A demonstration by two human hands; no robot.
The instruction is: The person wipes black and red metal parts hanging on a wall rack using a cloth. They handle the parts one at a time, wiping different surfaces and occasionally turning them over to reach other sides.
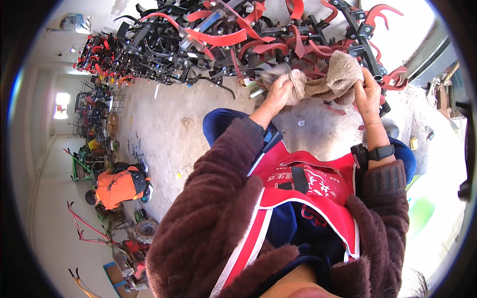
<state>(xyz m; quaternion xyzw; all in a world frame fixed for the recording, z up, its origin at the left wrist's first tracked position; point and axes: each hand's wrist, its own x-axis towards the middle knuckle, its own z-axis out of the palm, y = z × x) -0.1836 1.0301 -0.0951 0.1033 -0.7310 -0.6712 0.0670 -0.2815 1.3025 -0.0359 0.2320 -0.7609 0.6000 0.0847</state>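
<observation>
A brown terry cloth rag stretches between my two hands in front of the stacked metal parts. Its bunched end is in the grip of my left hand, and that end looks partly blurred. My right hand grasps the other end, where the cloth folds up over the fingers. Just beyond the rag, curved red tiller blades stick out from black metal mounts. Part of the blades behind the cloth is hidden. My knees, in dark blue trousers, are bent on either side of a red apron.
A long pile of black and red tiller parts runs along the far side. On the left, a person in an orange top bends near small machines with green and red handles. Tools lie on the concrete floor. A yellow object is at right.
</observation>
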